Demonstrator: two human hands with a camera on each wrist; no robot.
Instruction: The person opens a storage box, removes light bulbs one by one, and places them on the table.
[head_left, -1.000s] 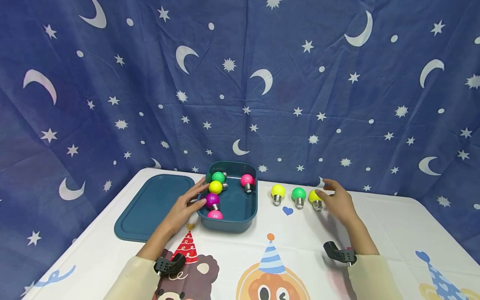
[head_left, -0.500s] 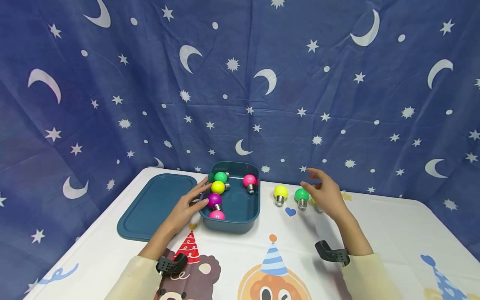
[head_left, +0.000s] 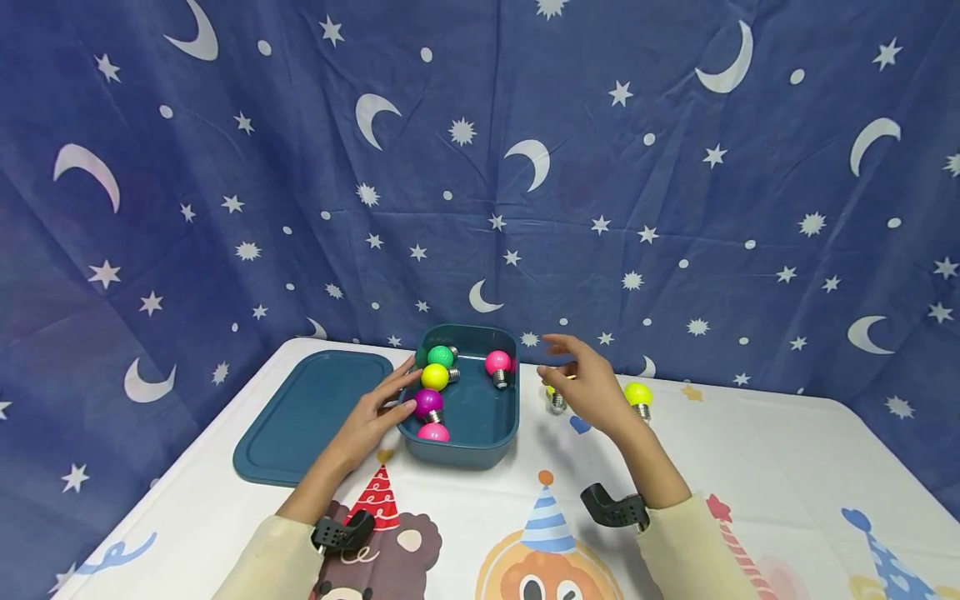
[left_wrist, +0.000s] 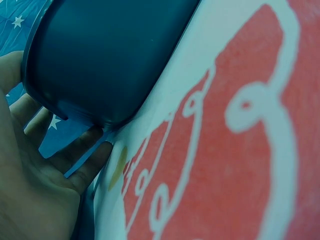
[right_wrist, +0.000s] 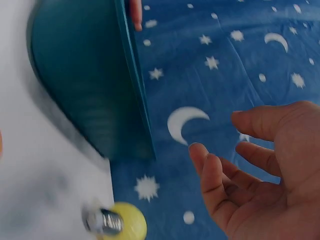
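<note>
My left hand (head_left: 375,412) rests against the left side of a dark teal box (head_left: 480,454), fingers spread and touching its wall; in the left wrist view the fingertips (left_wrist: 95,137) meet the box's lower edge. Inside lie round light bulbs: green (head_left: 440,357), yellow (head_left: 433,377), purple (head_left: 428,403), pink (head_left: 432,432) and another pink one (head_left: 498,363). My right hand (head_left: 588,387) hovers right of the box, fingers loosely bent and holding nothing in the right wrist view. It partly covers a yellow bulb (right_wrist: 131,221). The green bulb on the table is hidden in the head view.
Another yellow bulb (head_left: 638,395) lies right of my right hand. A flat teal lid (head_left: 311,417) lies left of the box. A printed white cloth (head_left: 757,467) covers the table, and a blue star-patterned curtain (head_left: 480,167) hangs behind it.
My right hand has moved left, from over the rightmost yellow bulb, past the green one, to the left yellow bulb. My left hand stays at the box.
</note>
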